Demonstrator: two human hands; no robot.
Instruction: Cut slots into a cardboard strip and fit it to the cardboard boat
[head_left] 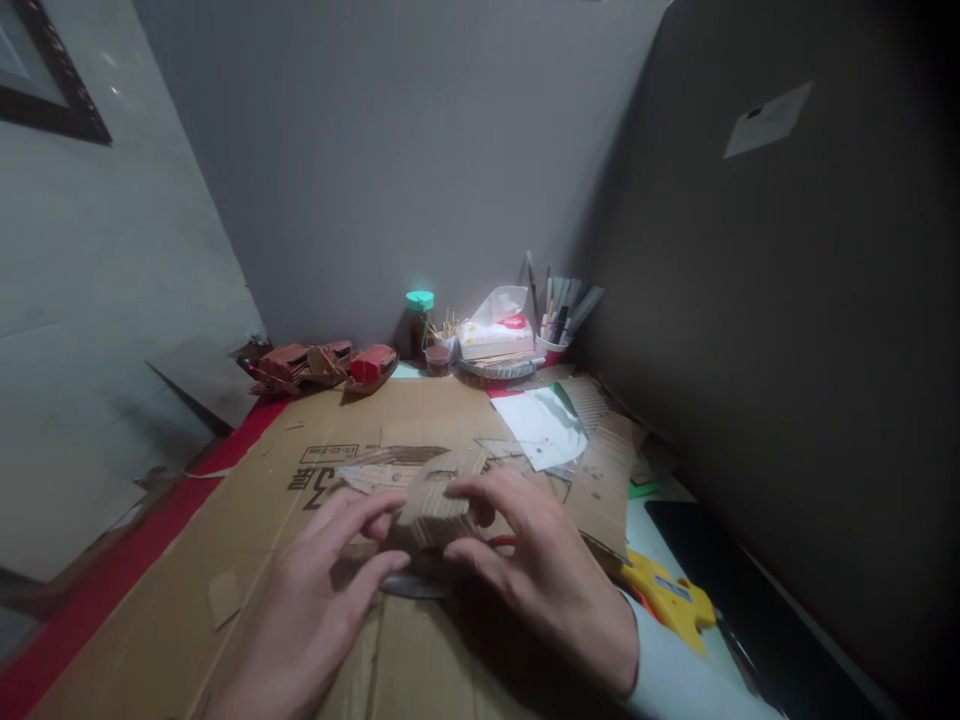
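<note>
A small block of layered corrugated cardboard (437,505) is between my two hands, above a large cardboard sheet (285,520). My right hand (525,550) has its fingers and thumb closed on the block's right side. My left hand (330,580) is at the block's left side, thumb and index finger apart, with the index fingertip close to the block. Beneath the hands lies a grey curved object (415,586), partly hidden, perhaps a blade. Behind the block, pieces of cut cardboard (375,476) lie on the sheet. A bit of red shows beside my right hand.
A yellow glue gun (671,600) lies at the right, near a black flat object (735,580). White paper (536,425) and corrugated scraps (606,470) are at the back right. Along the wall stand red-brown cardboard models (289,367), a teal-lidded jar (420,320), tissues (496,335) and a pen cup (553,350).
</note>
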